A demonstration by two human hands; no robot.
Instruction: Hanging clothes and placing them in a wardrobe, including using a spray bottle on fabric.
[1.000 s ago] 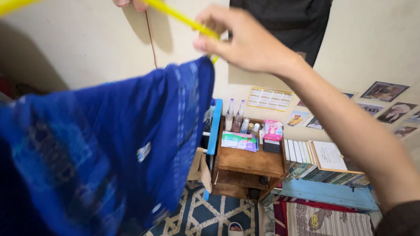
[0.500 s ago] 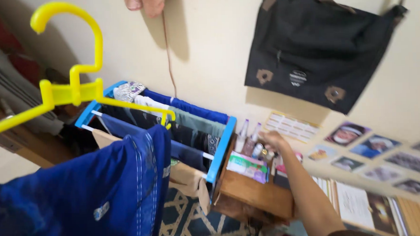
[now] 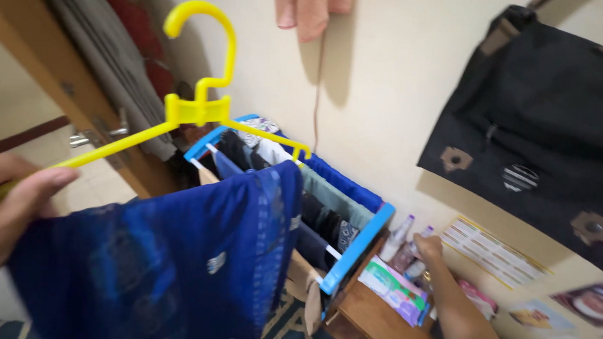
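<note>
Head view: the left hand [image 3: 12, 206] at nine o'clock is closed on the end of the yellow hanger [image 3: 196, 113], whose bar runs from eight to four o'clock, hook pointing to twelve. A blue cloth [image 3: 164, 268] drapes from it. The right hand [image 3: 428, 246], at four o'clock, closes on a small bottle [image 3: 406, 254] on the wooden table [image 3: 360, 318].

home bedroom: laundry rack [image 3: 358, 248], toiletries [image 3: 401, 236].

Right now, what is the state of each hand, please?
Left hand: closed on one arm of the yellow plastic hanger carrying blue cloth.
Right hand: among small bottles; grip cannot be told.
</note>
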